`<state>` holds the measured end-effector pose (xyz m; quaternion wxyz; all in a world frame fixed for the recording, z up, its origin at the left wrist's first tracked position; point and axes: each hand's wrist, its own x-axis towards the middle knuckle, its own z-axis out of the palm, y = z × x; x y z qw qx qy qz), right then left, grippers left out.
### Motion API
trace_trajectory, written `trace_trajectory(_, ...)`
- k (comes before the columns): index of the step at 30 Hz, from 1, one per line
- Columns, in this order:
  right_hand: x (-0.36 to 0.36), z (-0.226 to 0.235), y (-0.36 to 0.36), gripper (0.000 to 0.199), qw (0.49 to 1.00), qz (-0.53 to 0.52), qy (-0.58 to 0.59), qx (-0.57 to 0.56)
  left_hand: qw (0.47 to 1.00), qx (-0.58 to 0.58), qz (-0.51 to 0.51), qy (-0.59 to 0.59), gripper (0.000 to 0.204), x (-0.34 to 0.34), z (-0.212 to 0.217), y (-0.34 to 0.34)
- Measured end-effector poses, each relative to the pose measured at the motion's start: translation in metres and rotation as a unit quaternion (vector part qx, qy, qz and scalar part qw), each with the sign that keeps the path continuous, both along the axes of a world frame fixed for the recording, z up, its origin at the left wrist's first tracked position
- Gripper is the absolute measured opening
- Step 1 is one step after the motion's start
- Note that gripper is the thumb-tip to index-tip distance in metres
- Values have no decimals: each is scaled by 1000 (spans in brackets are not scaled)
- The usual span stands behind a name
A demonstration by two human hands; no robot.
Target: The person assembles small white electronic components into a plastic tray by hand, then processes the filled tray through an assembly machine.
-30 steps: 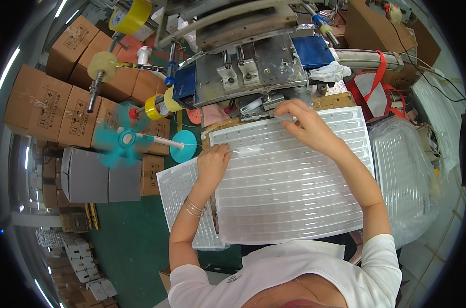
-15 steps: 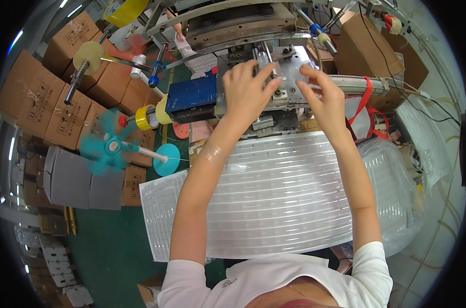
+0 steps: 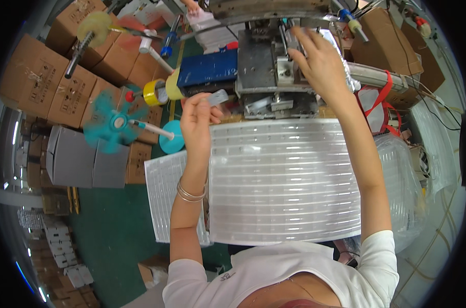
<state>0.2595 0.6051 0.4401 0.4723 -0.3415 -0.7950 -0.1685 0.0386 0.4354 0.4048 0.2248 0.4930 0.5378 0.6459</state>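
Note:
My left hand (image 3: 196, 117) is closed round one end of a small, flat, translucent plastic piece (image 3: 218, 97), held in the air left of the machine's front edge. On the right, my right hand (image 3: 320, 59) reaches over the metal machine bed (image 3: 256, 64), thumb and fingers apart, close to a metal fixture block (image 3: 285, 70). Its fingertips partly overlap the rods behind that block, so contact there cannot be told. Below both hands lies a stack of clear ribbed plastic sheets or trays (image 3: 284, 179). Another small clear piece (image 3: 258, 104) rests by the machine's front edge.
A blue box-shaped motor housing (image 3: 207, 68) sticks out left of the bed, near a yellow tape roll (image 3: 153, 93) and a spinning teal fan (image 3: 117, 122). Brown cartons (image 3: 35, 77) are stacked at the left. A red strap (image 3: 381, 92) hangs at the right.
My left hand has left the machine bed, moving down and left, and now holds the small plastic piece. My right hand has shifted up and across toward the fixture. The head view has shifted slightly.

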Motion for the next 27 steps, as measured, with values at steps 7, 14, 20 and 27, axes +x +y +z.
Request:
trace_trajectory(7,-6,-65,-117,34,930,240,-118,-253,882,-161,-58,-440,29,-18,-15,-25)
trace_trajectory(14,-21,-133,-134,24,896,213,-321,-222,932,-268,-164,180,22,14,-52,-35)
trace_trajectory(20,-17,-134,-131,21,908,234,-239,-251,793,-273,-75,539,24,13,-76,-44)
trace_trajectory(27,-20,-87,-127,19,906,298,-14,-301,836,-256,-57,482,28,16,-64,-47)
